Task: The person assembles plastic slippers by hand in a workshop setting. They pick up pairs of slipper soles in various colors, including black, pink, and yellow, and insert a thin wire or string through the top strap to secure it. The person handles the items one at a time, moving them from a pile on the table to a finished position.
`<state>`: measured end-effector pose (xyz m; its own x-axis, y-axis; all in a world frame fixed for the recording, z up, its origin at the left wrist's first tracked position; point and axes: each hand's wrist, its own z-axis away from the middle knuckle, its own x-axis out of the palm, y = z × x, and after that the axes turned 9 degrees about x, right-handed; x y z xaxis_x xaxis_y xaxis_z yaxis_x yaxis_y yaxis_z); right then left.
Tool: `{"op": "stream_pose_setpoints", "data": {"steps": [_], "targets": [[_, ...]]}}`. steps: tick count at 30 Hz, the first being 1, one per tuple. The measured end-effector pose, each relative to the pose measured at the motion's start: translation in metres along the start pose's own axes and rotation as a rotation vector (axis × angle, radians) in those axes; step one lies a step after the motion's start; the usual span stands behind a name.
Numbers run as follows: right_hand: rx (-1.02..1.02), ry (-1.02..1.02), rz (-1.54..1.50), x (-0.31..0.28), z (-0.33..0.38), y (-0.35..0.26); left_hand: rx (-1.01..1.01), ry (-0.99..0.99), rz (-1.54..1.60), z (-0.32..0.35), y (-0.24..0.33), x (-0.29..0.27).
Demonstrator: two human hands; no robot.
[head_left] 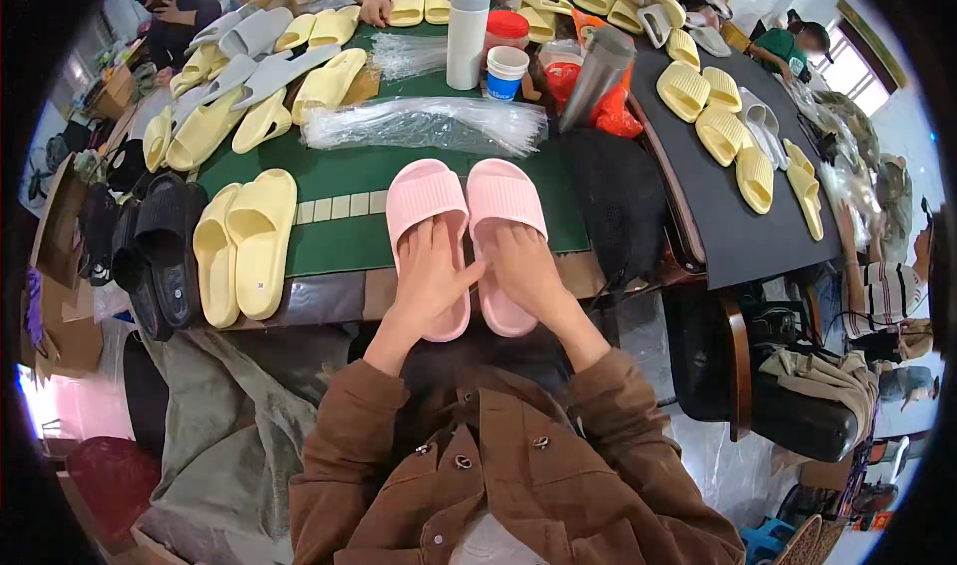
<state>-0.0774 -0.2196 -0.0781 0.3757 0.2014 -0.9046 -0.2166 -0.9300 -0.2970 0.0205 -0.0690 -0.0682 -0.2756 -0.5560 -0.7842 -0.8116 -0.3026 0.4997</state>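
Observation:
Two pink slide slippers lie side by side at the near edge of the table, toes pointing away from me and heels toward my body. My left hand (429, 278) reaches into the left pink slipper (424, 194), its fingers passing under the ribbed strap and its thumb pointing right. In the right pink slipper (506, 191), my right hand (523, 271) has its fingers under the strap in the same way. Both straps hide my fingertips. Left of these stands a pair of pale yellow slippers (261, 266), with black slippers (167, 231) beside it.
Clear plastic bags (429, 125) lie beyond the pink slippers. A white tumbler (467, 42), a paper cup (505, 72) and a steel bottle (598, 77) stand behind. Yellow and grey slippers cover the far left and the dark right-hand table (743, 241). Other people sit around.

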Motion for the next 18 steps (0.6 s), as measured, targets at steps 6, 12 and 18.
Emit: {"op": "stream_pose_setpoints", "data": {"steps": [6,12,18], "targets": [[0.058,-0.083,0.124,0.020,-0.033,0.005,-0.063,-0.117,-0.039,-0.013,-0.002,0.002],[0.008,-0.061,0.245,0.016,-0.037,-0.005,-0.137,-0.132,-0.043,-0.017,0.009,0.004],[0.008,0.001,0.197,0.018,-0.034,-0.002,-0.093,-0.098,-0.103,-0.015,0.011,0.012]]}}
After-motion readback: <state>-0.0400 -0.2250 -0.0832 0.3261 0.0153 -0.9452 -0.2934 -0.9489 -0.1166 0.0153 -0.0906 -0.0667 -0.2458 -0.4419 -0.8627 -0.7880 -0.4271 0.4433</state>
